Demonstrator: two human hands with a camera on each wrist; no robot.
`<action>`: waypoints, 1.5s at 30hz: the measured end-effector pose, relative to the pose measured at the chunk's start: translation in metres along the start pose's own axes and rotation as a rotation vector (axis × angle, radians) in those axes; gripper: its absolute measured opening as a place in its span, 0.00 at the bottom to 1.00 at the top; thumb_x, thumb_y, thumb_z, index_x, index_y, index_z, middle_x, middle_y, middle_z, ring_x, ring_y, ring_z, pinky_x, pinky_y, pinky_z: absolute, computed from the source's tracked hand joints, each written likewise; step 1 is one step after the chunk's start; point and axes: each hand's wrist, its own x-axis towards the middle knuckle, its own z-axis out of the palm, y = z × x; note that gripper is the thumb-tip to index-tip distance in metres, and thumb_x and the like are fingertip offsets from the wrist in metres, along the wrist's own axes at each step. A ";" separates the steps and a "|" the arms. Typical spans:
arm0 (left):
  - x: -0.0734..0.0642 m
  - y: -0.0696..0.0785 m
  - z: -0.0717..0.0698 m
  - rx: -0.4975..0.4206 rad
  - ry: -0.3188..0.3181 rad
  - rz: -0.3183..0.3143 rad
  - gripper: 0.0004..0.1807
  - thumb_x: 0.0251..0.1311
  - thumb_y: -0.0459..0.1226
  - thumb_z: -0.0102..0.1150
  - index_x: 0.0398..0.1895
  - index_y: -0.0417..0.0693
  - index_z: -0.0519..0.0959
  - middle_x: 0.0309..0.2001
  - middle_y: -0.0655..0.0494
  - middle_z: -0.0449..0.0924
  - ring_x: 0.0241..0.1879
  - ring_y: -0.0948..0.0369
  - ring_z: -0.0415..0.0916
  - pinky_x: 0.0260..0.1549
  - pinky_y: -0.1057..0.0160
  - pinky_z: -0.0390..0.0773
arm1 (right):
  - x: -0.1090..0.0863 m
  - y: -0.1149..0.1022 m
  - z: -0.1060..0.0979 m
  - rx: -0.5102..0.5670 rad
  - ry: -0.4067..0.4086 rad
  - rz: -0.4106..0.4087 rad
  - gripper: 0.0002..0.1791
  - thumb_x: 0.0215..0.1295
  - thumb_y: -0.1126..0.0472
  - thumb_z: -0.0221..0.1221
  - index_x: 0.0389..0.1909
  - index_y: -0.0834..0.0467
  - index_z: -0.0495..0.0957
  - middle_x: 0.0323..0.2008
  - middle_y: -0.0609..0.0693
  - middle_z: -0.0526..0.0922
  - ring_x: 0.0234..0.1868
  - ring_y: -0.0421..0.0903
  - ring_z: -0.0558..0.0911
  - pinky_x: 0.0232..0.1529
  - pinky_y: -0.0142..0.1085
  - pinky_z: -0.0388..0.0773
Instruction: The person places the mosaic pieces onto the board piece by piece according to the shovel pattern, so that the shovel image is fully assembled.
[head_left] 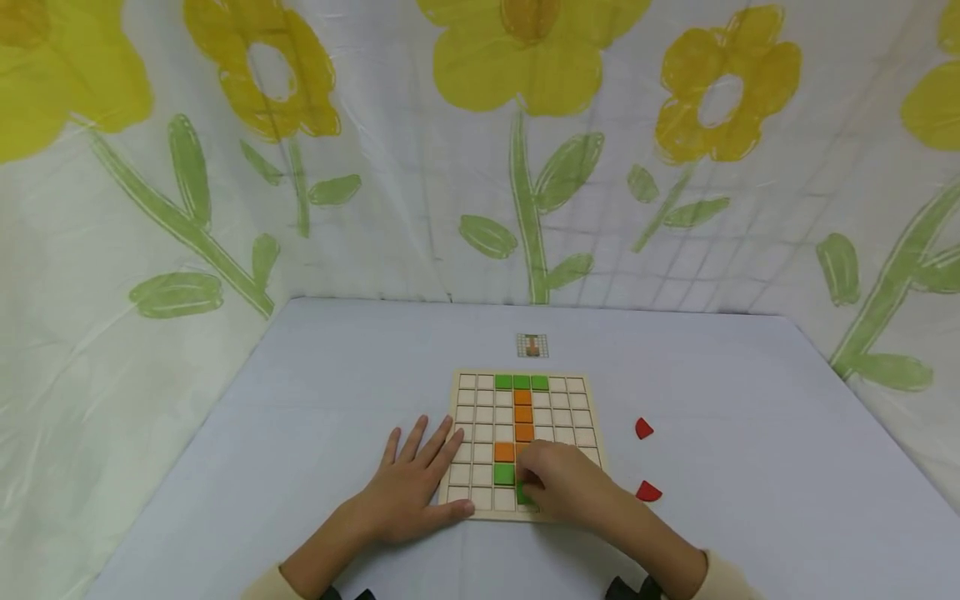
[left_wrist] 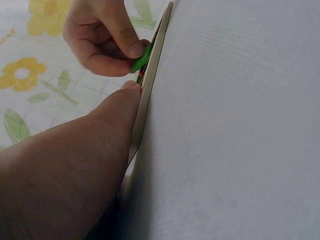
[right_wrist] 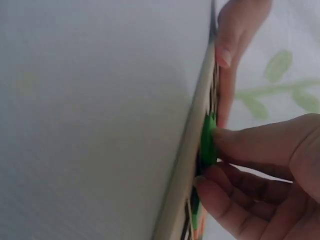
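A wooden grid board (head_left: 480, 414) lies on the table with colored square tiles in some of its cells. Three green tiles (head_left: 522, 382) sit side by side in its far row, and a column of orange tiles (head_left: 522, 414) runs down from the middle one. Nearer me are another orange tile (head_left: 504, 452) and a green tile (head_left: 504, 474) below it. My left hand (head_left: 405, 492), fingers spread, rests along the board's left edge, thumb at the near-left corner. Between thumb and fingertips my right hand (head_left: 566, 483) pinches a green tile (left_wrist: 141, 59), tilted at the near part of the board; its fingers cover nearby cells.
Beyond the board lies a small card (head_left: 532, 346) printed with a grid pattern. Two red wedge-shaped pieces (head_left: 643, 428) are on the white table (head_left: 720, 400), right of the board. A flower-printed sheet (head_left: 405, 208) hangs behind the table's far edge.
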 end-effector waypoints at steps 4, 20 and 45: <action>-0.001 0.002 -0.004 -0.007 -0.011 -0.003 0.54 0.62 0.74 0.38 0.82 0.51 0.48 0.81 0.51 0.36 0.77 0.42 0.29 0.66 0.31 0.31 | -0.009 -0.001 0.001 -0.048 -0.001 -0.031 0.09 0.55 0.69 0.69 0.24 0.51 0.84 0.24 0.35 0.69 0.26 0.34 0.68 0.27 0.28 0.70; -0.003 0.002 -0.005 -0.030 -0.018 0.003 0.54 0.63 0.74 0.39 0.81 0.50 0.48 0.81 0.51 0.37 0.77 0.41 0.29 0.66 0.30 0.31 | -0.050 0.090 -0.055 -0.321 0.153 0.467 0.08 0.60 0.69 0.66 0.40 0.64 0.87 0.33 0.55 0.82 0.32 0.50 0.80 0.36 0.47 0.80; -0.003 0.005 -0.008 -0.031 -0.011 0.009 0.53 0.64 0.72 0.41 0.81 0.49 0.48 0.81 0.49 0.37 0.77 0.41 0.29 0.66 0.30 0.32 | -0.002 -0.023 0.019 -0.295 0.093 -0.236 0.06 0.56 0.67 0.71 0.27 0.53 0.87 0.29 0.39 0.82 0.31 0.35 0.74 0.34 0.23 0.73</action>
